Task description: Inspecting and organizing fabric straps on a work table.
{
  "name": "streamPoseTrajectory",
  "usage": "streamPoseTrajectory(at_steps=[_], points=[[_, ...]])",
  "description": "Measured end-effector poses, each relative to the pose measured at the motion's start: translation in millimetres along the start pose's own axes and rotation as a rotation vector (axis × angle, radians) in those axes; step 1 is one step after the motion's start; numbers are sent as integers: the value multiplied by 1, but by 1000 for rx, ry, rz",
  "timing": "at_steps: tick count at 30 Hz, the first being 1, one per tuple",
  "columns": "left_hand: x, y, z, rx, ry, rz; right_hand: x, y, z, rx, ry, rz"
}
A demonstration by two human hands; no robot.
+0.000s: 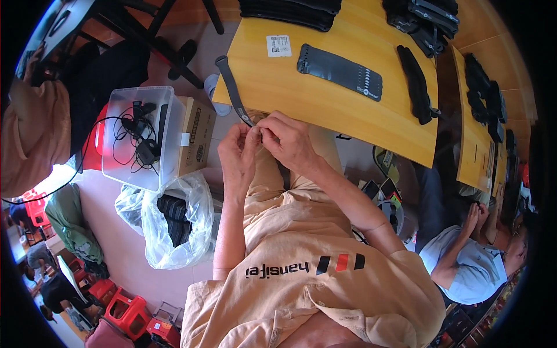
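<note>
Progress, my read from the remote end: approx. mid-step on 1 strap (236,97); its near end is at the fingers, i.e. not set down yet. What's left, prob.: finish that end, then release. Can't tell if the flat dark pouch (339,72), the black bundle (413,84) or the stack of black pieces (290,13) on the tabletop (371,124) are finished or waiting.

Strap's loc.: in front of me, over the tabletop's near-L corner; can't tell if it touches. Long axis runs diag., from the hands up-L & away from me, w/ a slight bend; the free far end points away, just past the L edge.

Fingers: on my L hand (238,152), thumb & index pinch the near end; on my R hand (290,142), fingertips close in at the same spot, exact grip hidden. Both hands nearly touch, above my lap.
</note>
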State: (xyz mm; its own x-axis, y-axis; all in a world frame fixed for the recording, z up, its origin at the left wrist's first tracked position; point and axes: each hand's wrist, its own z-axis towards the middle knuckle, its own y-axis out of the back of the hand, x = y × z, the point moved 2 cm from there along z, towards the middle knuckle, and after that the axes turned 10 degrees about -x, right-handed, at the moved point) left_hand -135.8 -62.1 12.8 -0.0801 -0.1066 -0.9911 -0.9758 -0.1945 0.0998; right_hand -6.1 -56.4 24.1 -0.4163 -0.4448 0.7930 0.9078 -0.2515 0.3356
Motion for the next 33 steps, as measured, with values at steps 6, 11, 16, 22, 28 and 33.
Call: streamPoseTrajectory(at_steps=[6, 11, 16, 22, 28, 33], points=[[-5, -2, 0, 15, -23, 6, -1, 1, -1, -21, -48, 21], [-5, 3, 3, 64, 18, 62, 3, 2, -1, -24, 46, -45], [-5, 2, 3, 81, 142, -27, 2, 1, -4, -50, 63, -58], [-8, 1, 5, 115, 189, -106, 5, 3, -2, -43, 129, -142], [-6, 2, 6, 170, 242, -176, 5, 3, -3, -57, 180, -180], [-9, 1, 6, 175, 247, -189, 3, 3, -3, -64, 183, -182]])
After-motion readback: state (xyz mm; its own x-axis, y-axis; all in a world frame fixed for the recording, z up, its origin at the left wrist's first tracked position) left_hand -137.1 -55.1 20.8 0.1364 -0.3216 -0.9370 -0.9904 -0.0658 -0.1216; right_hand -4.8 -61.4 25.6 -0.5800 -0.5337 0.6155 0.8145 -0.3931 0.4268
